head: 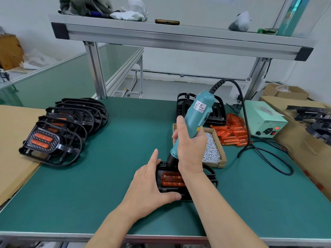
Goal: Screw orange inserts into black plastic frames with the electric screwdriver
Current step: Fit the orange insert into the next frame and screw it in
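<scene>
A black plastic frame [210,173] lies on the green mat near the front, with an orange insert [172,179] seated in it. My left hand [152,187] holds the frame's left side, thumb along its near edge and fingers at its far corner. My right hand [190,147] grips the teal electric screwdriver [198,115], which stands tilted with its dark nose down at the frame's far edge. The bit tip is hidden behind my hand.
A row of black frames with orange inserts [59,133] leans at the left, partly on cardboard [12,140]. A cardboard tray of screws [212,149], loose orange inserts [232,133], another black frame [216,111] and the power supply box [265,122] sit right of the work. The cable [268,158] loops across the mat.
</scene>
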Demonstrator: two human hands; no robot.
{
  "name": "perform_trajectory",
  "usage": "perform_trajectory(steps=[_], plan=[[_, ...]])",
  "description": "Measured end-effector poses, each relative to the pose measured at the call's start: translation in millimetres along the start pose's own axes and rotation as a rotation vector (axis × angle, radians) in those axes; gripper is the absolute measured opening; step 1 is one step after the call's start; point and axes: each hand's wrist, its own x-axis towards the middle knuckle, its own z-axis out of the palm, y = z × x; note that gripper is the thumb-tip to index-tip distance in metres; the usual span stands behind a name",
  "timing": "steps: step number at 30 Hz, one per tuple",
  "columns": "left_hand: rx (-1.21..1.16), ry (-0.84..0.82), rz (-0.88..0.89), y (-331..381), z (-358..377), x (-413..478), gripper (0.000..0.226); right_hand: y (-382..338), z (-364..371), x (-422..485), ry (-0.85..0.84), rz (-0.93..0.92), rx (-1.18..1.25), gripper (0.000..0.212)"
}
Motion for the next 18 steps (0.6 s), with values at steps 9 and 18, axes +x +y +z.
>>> perform_trajectory(steps=[9,18], plan=[[-0.006,0.002,0.019,0.7,-1.3,1.1,0.140,-2.5,2.8,-6.8,-0.100,-0.086,-0.030,0.023],[-0.008,0.006,0.021,0.6,-1.4,1.3,0.141,-1.1,-0.5,-6.7,-0.176,-0.126,-0.071,0.027]])
